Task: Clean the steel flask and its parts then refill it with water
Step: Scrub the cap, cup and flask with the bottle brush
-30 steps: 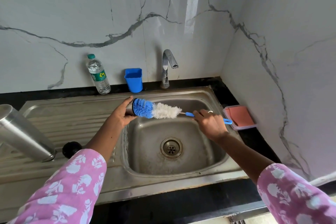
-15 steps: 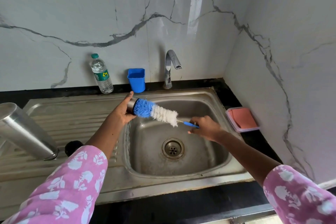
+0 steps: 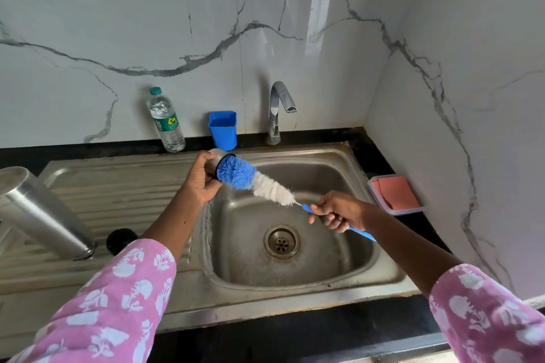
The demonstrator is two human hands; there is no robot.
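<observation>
Gripping a steel flask cup (image 3: 214, 163) in the left hand (image 3: 203, 183) at frame centre, over the sink (image 3: 324, 283) edge, blue brush head (image 3: 236, 175) pushed inside. Pinching the brush handle (image 3: 361, 233) in the right hand (image 3: 339, 211). Flask body (image 3: 38, 212) lying far left.

A home kitchen, at the sink counter in a corner.

A stainless steel sink (image 3: 295, 156) with a ribbed draining board (image 3: 124, 186) is set into a black stone counter (image 3: 380, 156), with a chrome tap (image 3: 278, 109) behind the basin. White marble-look wall panels (image 3: 147, 23) with grey veins meet in the corner. A plastic water bottle (image 3: 166, 121), a small blue holder (image 3: 223, 130) and a lidded box with a pink cloth (image 3: 395, 194) stand around the basin, ordinary household items.
</observation>
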